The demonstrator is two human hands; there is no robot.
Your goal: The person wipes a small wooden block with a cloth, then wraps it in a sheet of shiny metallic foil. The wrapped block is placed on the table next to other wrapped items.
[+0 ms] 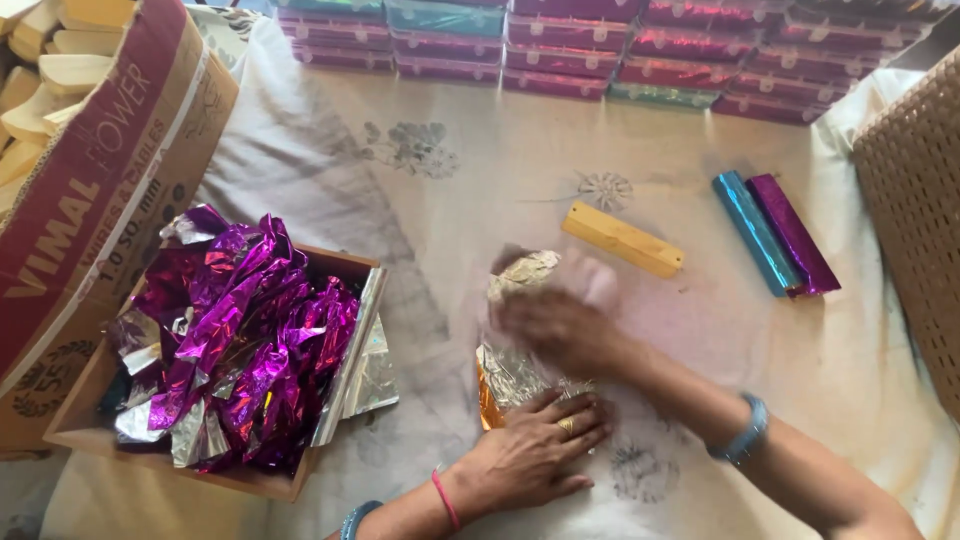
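My left hand (pixel 535 450) lies flat, fingers spread, pressing down the near end of a crinkled silver foil sheet (pixel 512 372) with an orange edge, on the cloth-covered surface. My right hand (pixel 560 325) is blurred with motion over the far part of the same foil, where the foil bulges up (pixel 522 272); it seems to be folding or rolling it. What lies inside the foil is hidden. A bare yellow wooden block (pixel 622 239) lies just beyond my right hand.
A cardboard box (pixel 90 425) of purple and silver foil sheets (pixel 240 335) sits left. A larger carton (pixel 95 180) holds wooden blocks. Blue (pixel 752 232) and purple (pixel 796 236) wrapped bars lie right, next to a wicker basket (pixel 915 210). Stacked wrapped bars (pixel 620 50) line the far edge.
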